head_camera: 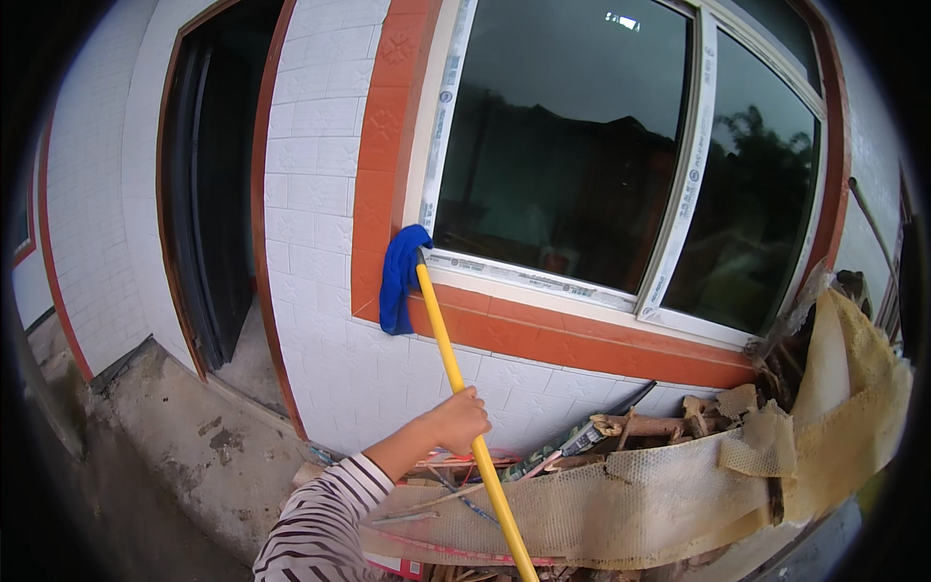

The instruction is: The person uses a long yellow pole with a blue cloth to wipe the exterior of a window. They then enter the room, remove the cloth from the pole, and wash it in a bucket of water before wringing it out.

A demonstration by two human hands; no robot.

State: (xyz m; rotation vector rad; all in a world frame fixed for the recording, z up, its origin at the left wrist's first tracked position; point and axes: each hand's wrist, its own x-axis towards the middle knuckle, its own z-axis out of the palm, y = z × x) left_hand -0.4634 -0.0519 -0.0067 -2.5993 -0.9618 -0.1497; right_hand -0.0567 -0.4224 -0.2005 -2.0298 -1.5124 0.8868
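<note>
My left hand (460, 422), below a striped sleeve, grips a yellow pole (444, 342) around its middle. A blue cloth (400, 280) hangs over the pole's upper end and lies against the lower left corner of the window frame (538, 278). The cloth drapes down across the orange tile border (502, 331). Behind the frame, the dark window glass (567, 160) reflects rooftops and sky. The pole runs out of view at the bottom edge. My right hand is out of view.
Firewood (647, 425) is piled under the window, partly covered by a yellowed bubble-wrap sheet (669, 502). An open doorway (233, 182) stands left of the white tiled wall (313, 218), above a stained concrete floor (196, 436). Crumpled clear plastic (789, 309) is at the window's right corner.
</note>
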